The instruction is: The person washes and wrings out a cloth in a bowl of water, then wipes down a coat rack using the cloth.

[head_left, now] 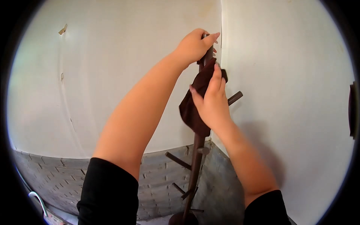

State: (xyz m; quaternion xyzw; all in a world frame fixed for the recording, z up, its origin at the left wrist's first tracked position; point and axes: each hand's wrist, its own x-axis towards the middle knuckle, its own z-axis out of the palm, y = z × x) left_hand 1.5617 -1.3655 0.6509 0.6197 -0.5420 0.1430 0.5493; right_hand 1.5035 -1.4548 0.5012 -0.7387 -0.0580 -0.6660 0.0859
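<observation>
A dark brown coat rack [196, 159] stands upright in the corner, with pegs sticking out along its pole. My left hand [195, 45] is closed around the pole close to its top end. Below it, a dark maroon-brown cloth [193, 107] lies bunched against the upper pole. My right hand [213, 101] presses on this cloth from the right, thumb on one side and fingers stretched up along the other, gripping it against the pole. The cloth covers part of the pole and whatever pegs are behind it.
A peg [235, 98] juts out just right of my right hand; another peg [178, 160] points left lower down. The round base [183, 219] is at the bottom. Pale walls [292, 75] meet behind the rack, above grey brick-patterned panelling [161, 183]. A dark object [352, 110] is at the far right.
</observation>
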